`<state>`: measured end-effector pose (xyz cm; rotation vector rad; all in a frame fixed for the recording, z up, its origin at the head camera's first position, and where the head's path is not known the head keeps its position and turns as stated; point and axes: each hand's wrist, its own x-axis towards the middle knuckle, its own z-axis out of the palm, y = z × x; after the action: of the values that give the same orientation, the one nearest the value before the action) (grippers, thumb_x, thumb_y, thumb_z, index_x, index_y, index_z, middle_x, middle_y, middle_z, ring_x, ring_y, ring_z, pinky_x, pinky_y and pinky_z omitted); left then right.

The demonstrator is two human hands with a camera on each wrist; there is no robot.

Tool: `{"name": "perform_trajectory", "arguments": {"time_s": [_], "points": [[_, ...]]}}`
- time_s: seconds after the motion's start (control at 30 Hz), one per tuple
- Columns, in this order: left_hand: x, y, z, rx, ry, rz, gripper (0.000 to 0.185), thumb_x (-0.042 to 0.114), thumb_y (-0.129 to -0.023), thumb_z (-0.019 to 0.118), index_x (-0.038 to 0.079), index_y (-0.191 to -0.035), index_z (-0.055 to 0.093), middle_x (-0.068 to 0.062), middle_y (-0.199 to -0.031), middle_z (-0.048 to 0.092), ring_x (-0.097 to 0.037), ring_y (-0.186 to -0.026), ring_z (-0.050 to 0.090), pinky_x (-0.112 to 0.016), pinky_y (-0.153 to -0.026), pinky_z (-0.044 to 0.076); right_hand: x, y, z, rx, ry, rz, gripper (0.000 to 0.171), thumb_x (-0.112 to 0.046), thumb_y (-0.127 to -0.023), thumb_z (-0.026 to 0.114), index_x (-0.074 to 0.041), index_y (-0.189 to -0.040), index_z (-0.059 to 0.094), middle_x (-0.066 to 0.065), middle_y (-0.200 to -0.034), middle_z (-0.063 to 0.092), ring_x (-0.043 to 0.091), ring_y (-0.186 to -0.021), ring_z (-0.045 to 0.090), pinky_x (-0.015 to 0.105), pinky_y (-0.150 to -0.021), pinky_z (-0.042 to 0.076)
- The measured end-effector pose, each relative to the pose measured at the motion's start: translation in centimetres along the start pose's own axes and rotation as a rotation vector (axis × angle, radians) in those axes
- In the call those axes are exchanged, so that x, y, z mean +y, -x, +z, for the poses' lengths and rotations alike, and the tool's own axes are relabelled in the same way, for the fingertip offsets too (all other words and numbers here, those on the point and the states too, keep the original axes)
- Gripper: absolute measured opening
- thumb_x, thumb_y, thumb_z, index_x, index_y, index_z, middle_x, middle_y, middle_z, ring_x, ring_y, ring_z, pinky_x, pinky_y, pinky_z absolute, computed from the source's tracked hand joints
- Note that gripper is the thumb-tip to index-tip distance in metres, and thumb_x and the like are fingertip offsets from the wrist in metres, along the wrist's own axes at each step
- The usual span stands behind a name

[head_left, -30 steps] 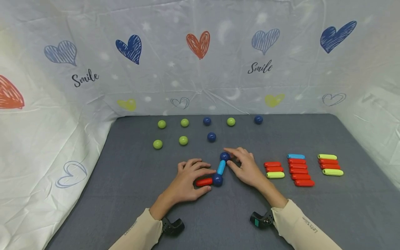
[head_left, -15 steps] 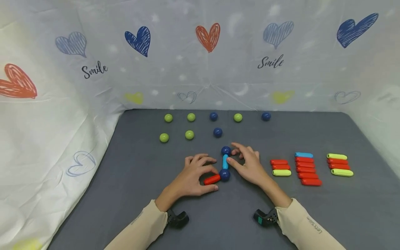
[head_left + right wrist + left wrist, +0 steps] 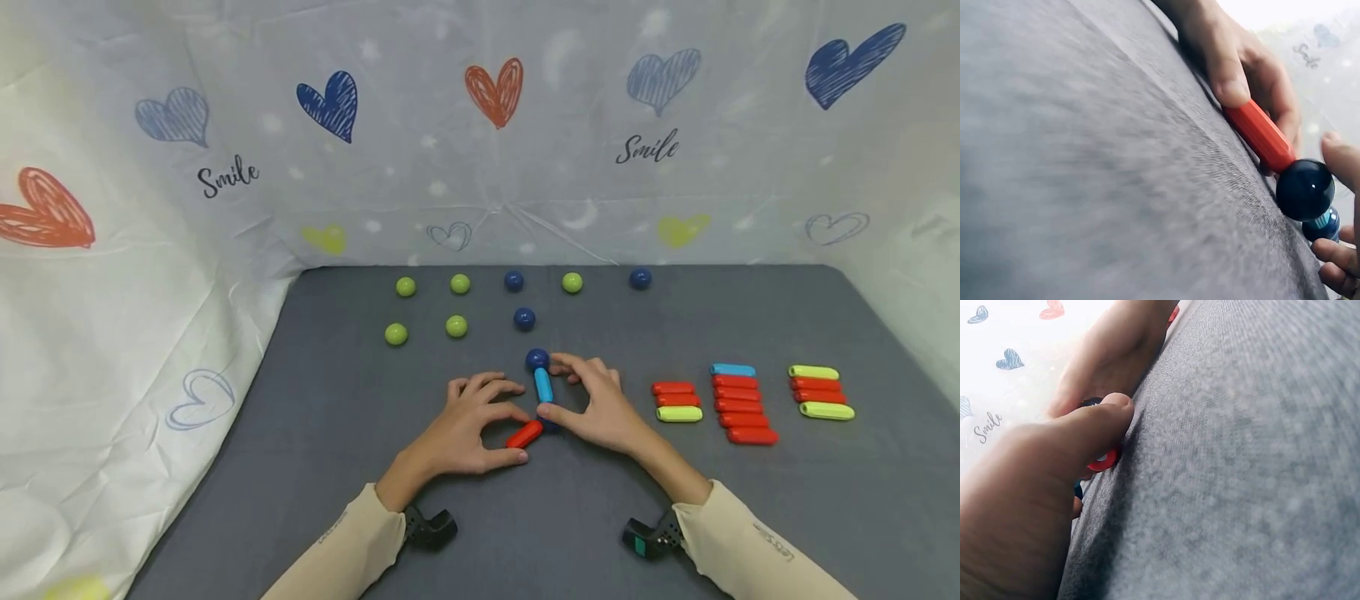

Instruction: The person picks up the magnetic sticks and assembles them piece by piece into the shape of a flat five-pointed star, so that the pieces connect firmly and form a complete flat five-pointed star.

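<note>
A red rod [image 3: 525,433], a dark blue ball [image 3: 1305,189], a light blue rod [image 3: 543,385] and a second dark blue ball [image 3: 537,359] are joined into a bent chain on the table. My left hand [image 3: 457,429] pinches the red rod near its free end, its thumb on the near side. My right hand [image 3: 600,408] holds the other part from the right, thumb at the near ball and fingers beside the far one. The thumb partly hides the near ball in the head view. In the left wrist view, my left thumb [image 3: 1100,425] covers most of the chain.
Several green balls [image 3: 457,326] and blue balls [image 3: 524,319] stand in two rows toward the back of the grey table [image 3: 337,375]. Rods lie to the right in a small stack [image 3: 677,401], a taller stack [image 3: 738,406] and another stack [image 3: 821,392]. A printed curtain [image 3: 405,167] hangs behind.
The chain has turned counterclockwise, its far ball swinging left relative to the near one and the red rod tilting up to the right. My right thumb moved down to the near ball. The view shifted.
</note>
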<state>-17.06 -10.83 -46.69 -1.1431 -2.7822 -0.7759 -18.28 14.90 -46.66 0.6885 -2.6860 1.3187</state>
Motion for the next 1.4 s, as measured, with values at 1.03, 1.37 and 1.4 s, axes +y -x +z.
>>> {"name": "perform_trajectory", "arguments": {"time_s": [1.03,1.37,1.4], "points": [[0.0,-0.7,0.2,0.070,0.158,-0.102,0.012,0.046,-0.090,0.075,0.035,-0.093,0.071,0.003,-0.134,0.062,-0.022,-0.140,0.042,-0.056,-0.108,0.023,0.6,4.7,-1.7,-0.090,-0.011,-0.152,0.064,-0.043,-0.073,0.092,-0.026,-0.127,0.062,-0.010,-0.112,0.062,0.009,-0.103,0.050,0.036,-0.090,0.032],[-0.4,-0.7,0.3,0.078,0.121,-0.080,0.010,0.043,-0.090,0.075,0.034,-0.094,0.072,0.004,-0.133,0.063,-0.024,-0.141,0.043,-0.056,-0.108,0.025,0.9,4.4,-1.6,-0.083,0.058,-0.253,0.062,-0.042,-0.076,0.089,-0.027,-0.133,0.067,-0.006,-0.127,0.062,0.012,-0.114,0.046,0.040,-0.089,0.027],[-0.4,-0.6,0.3,0.078,0.122,-0.078,0.010,0.043,-0.091,0.075,0.034,-0.094,0.072,0.003,-0.133,0.063,-0.024,-0.141,0.043,-0.056,-0.108,0.025,0.9,4.5,-1.6,-0.083,0.044,-0.271,0.056,-0.040,-0.077,0.089,-0.027,-0.129,0.070,-0.009,-0.121,0.064,0.009,-0.111,0.047,0.038,-0.088,0.026]]}}
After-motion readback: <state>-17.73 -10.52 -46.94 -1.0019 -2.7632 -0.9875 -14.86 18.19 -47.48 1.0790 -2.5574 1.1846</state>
